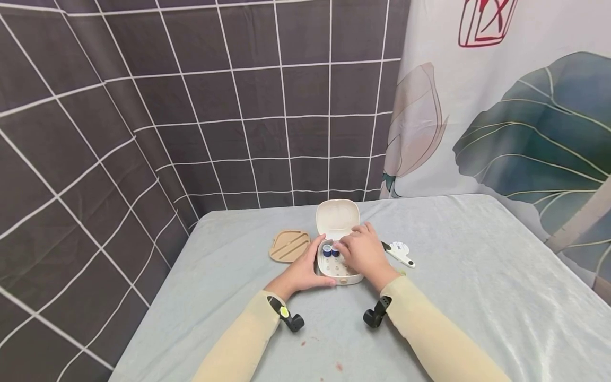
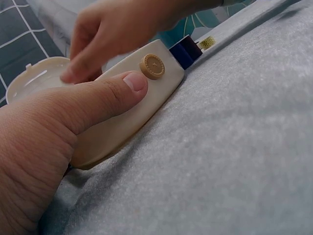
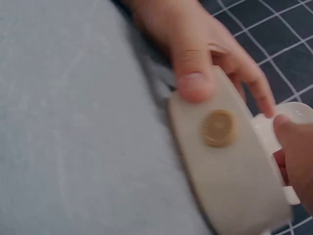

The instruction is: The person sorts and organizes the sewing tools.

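A cream case (image 1: 345,278) stands with its lid (image 1: 338,216) raised and a round tan button (image 2: 152,66) on its front. My left hand (image 1: 302,271) grips its left side, thumb on the front wall and fingers round the far side. Two small blue bottles (image 1: 326,251) stand side by side at the back left inside, above a perforated floor. My right hand (image 1: 365,249) reaches in from the right, its fingertips pinching the right-hand blue bottle (image 1: 335,252). In the right wrist view, part of the right hand (image 3: 298,159) shows beside the case, its fingertips hidden.
A tan divided tray (image 1: 289,246) lies left of the case. To the right, partly behind my right hand, are a white tool with a dark end (image 1: 402,257) and a round white piece (image 1: 400,248). A dark blue block (image 2: 186,51) sits by the case's right end.
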`<state>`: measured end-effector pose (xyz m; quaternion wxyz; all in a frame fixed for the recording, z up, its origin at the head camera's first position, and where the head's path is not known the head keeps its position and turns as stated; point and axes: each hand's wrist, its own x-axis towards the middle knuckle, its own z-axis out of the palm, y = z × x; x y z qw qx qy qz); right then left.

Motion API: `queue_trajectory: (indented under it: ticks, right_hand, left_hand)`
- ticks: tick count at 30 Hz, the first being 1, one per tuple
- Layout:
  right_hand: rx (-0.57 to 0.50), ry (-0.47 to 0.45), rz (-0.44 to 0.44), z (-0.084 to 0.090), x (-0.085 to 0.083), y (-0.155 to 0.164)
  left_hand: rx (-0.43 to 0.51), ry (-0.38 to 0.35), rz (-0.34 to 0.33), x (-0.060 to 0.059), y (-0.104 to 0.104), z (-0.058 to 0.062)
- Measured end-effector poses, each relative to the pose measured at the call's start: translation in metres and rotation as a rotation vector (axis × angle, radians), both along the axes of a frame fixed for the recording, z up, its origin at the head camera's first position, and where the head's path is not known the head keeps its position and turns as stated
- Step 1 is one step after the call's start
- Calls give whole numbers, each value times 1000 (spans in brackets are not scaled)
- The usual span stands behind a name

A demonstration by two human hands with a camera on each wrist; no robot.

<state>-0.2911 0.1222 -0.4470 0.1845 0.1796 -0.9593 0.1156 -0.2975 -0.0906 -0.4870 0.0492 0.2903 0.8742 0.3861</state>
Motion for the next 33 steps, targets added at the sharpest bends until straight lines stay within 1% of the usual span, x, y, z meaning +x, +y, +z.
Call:
queue_trajectory:
  ticks: [6, 9, 14, 18, 23, 26, 29, 33]
  right_hand:
    - [-225, 48, 21, 3, 6, 32]
    - [-294, 63, 25, 0, 9, 48]
    - [-363, 58, 45, -8, 14, 67]
    - [-381, 82, 81, -14, 19, 78]
    - [-372, 124, 165, -21, 26, 88]
    - [-360, 117, 219, -27, 30, 93]
    - [-350, 91, 258, -32, 33, 98]
    - [-324, 83, 285, -37, 36, 105]
  left_hand:
    - [0, -16, 1, 1, 1, 0]
    - [11, -14, 2, 1, 0, 0]
    - [21, -9, 0, 0, -1, 0]
    - [18, -6, -2, 0, 0, -1]
    - [10, -3, 1, 1, 0, 1]
    - [1, -9, 5, 1, 0, 3]
    - [-2, -17, 8, 2, 0, 4]
    - [2, -20, 7, 2, 0, 4]
